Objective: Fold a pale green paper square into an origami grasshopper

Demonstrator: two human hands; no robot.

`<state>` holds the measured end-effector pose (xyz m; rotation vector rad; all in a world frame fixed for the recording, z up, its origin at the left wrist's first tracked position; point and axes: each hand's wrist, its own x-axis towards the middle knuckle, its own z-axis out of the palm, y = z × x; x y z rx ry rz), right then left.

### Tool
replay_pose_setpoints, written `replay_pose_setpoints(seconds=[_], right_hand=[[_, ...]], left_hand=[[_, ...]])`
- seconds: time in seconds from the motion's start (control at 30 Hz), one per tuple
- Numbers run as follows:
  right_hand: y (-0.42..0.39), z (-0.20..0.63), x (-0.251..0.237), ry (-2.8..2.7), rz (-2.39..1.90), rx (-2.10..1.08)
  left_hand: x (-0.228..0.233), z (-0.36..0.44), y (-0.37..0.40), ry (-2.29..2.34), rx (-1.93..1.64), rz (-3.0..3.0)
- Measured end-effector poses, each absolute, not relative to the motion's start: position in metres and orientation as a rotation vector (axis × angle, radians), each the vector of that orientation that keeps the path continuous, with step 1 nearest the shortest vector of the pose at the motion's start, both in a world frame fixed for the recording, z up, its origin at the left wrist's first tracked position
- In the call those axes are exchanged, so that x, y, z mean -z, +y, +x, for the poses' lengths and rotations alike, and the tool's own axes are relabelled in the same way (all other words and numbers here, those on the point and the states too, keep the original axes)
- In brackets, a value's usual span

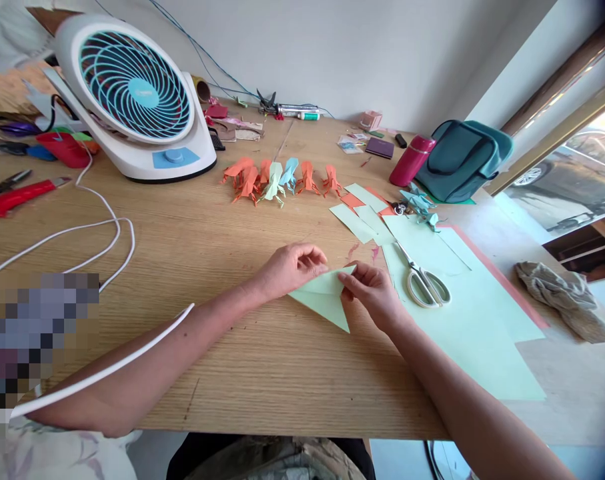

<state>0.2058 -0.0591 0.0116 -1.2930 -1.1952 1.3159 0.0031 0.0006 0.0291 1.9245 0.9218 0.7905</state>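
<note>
A light green sheet of folded paper (325,303), roughly triangular with one corner pointing toward me, is between my hands above the wooden table. My right hand (369,290) pinches its right corner between thumb and fingers. At the upper left edge, my left hand (299,265) has its fingers curled with the tips pressed together by the paper; the fingers partly hide that edge. Right of my right hand lie scissors (428,285) with white handles, resting on large light green paper sheets (472,333).
Folded paper figures (275,181) in orange, green and blue stand in a row behind. A white fan (142,93) is at back left, its cable (117,227) looping across the table. A pink bottle (412,161) and teal bag (465,160) stand at back right, a cloth (565,300) at far right.
</note>
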Motion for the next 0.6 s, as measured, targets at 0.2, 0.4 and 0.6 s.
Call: replay_pose_setpoints(seconds=[0.2,0.4,0.6], right_hand=[[-0.053,0.211,-0.007,-0.908,-1.267,-1.355],[-0.055,0.205,-0.004,-0.840,-1.216,-1.372],[-0.059,0.199,-0.002,-0.918,-1.217,-1.415]], left_hand=[[-0.038,-0.007,0.012,1.257,-1.211,1.890],[-0.030,-0.003,0.014,1.135,-1.136,1.550],[-0.024,0.001,0.007,1.056,-1.064,1.551]])
